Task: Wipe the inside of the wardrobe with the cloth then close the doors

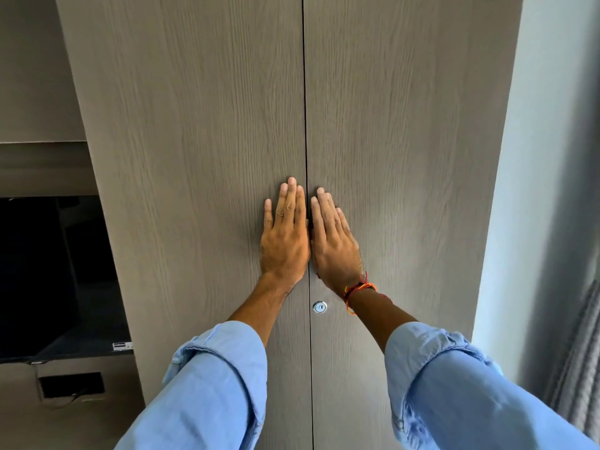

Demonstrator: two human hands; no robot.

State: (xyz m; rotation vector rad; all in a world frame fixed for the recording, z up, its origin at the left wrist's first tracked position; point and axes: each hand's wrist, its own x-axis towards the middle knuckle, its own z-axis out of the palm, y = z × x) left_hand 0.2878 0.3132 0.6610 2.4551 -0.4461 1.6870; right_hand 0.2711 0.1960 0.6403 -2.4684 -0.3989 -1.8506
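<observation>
The grey wood-grain wardrobe fills the view with both doors flush, a thin dark seam between them. My left hand (285, 237) lies flat on the left door (194, 141), fingers straight and together, right beside the seam. My right hand (334, 241) lies flat on the right door (406, 141) just across the seam, a red and orange thread around its wrist. Both hands hold nothing. A round metal lock (319, 307) sits on the right door below my hands. No cloth is in view.
A dark television screen (48, 271) stands in a recess to the left of the wardrobe, with a small dark cut-out (71, 384) below it. A pale wall (545, 157) and a grey curtain (581, 368) are on the right.
</observation>
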